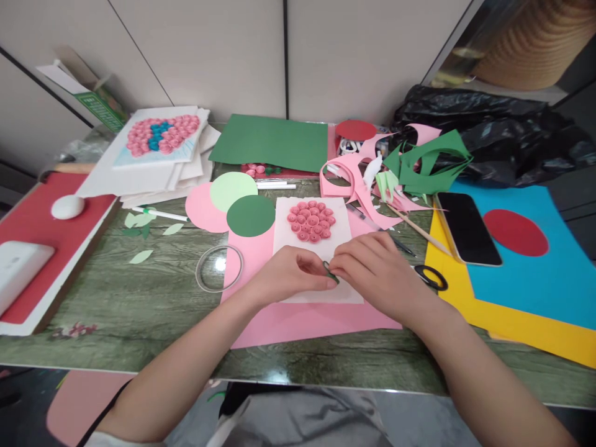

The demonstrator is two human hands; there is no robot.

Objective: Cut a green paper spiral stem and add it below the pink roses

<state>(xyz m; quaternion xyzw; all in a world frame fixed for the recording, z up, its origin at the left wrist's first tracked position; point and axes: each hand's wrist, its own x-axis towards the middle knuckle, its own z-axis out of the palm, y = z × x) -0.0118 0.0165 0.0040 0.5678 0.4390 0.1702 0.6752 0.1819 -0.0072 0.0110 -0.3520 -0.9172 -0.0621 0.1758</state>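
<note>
At the near edge, a pink sheet (279, 326) shows at six o'clock from the hands (twelve toward the wall), lying beneath a white sheet (282, 226). Above the latter, the left hand (293, 273) is cupped, its thumb and fingertips drawn together on a small dark green paper piece (331, 273), seemingly curled and largely hidden. The right hand (372, 270) nips the same piece between bunched fingertips; the two-sided grip presumably allows so slight a strip to be shaped. A tape ring (198, 273) lies at nine o'clock and a black scissors handle (431, 267) at three, probably for easy reach. Rolled pink paper rosettes (311, 221) cluster on the white sheet at eleven. A dark green disc (251, 216) lies between ten and eleven, and a smartphone (469, 228) between two and three. Farther off, a green sheet (274, 143) lies at eleven, a rosette picture (162, 136) on stacked boards at ten, and a black plastic bag (503, 136) at two. The table (139, 310) has a glossy, green wood-grain top; pale panels (372, 56) with dark seams rise behind it.
</note>
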